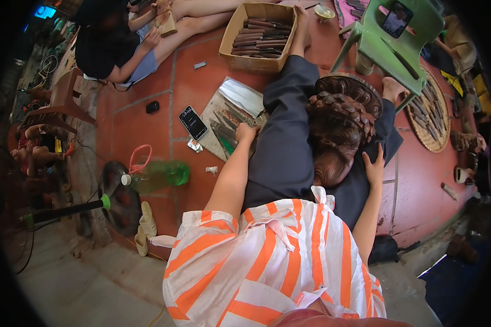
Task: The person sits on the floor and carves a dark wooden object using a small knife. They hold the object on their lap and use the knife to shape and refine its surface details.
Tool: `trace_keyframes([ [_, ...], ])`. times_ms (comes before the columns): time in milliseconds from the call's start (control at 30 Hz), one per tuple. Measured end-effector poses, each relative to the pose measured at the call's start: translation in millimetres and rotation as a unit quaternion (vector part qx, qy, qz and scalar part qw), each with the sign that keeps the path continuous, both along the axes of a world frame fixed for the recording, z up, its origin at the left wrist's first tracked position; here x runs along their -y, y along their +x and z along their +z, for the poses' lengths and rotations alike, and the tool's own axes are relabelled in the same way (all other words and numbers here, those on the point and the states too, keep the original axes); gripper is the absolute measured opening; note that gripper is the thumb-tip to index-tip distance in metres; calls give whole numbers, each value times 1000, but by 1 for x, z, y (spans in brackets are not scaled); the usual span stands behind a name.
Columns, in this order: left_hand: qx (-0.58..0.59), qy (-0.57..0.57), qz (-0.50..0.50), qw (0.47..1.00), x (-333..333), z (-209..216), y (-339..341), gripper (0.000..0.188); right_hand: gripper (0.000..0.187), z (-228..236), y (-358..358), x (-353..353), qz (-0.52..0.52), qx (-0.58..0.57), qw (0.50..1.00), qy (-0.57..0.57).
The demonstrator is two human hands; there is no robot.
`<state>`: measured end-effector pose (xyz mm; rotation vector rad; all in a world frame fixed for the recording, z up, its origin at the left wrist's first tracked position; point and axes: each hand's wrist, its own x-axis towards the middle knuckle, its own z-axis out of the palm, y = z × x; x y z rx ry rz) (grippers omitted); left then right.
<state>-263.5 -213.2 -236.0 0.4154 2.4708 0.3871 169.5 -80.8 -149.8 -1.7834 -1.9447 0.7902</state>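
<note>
A dark brown carved wooden piece (pixel 341 128), cut with leaves and scrolls, stands tilted between my legs. My right hand (pixel 373 165) lies on my thigh beside it, fingers apart and holding nothing. Out to the left, my left hand (pixel 246 132) is at a board (pixel 210 117) on the floor, its fingers curled among several slim carving tools (pixel 223 131). What those fingers hold, if anything, is hidden. A folded white sheet (pixel 241 97) lies at the board's far end. Next to the board is a phone (pixel 193 123) with a lit screen.
Ahead stands a cardboard box (pixel 256 62) of wooden-handled tools. A green plastic chair (pixel 390 46) holds a phone and a tool; right of it is a round woven tray (pixel 431 111) of tools. A green bottle (pixel 161 173) lies left. Another person (pixel 112 49) sits far left.
</note>
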Motion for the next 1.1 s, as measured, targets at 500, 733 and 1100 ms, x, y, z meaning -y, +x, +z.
trace_keyframes([
  [500, 158, 240, 113, 951, 70, -10, -49, 23, 77, -11, 3, -4, 10, -24, 1000, 10],
  [733, 113, 206, 244, 941, 134, -17, -80, 16, 75, -10, 4, -5, 5, -24, 1000, 16],
  [1100, 118, 138, 175, 968, 152, -31, -80, 20, 74, -3, 0, -3, 12, -33, 999, 23],
])
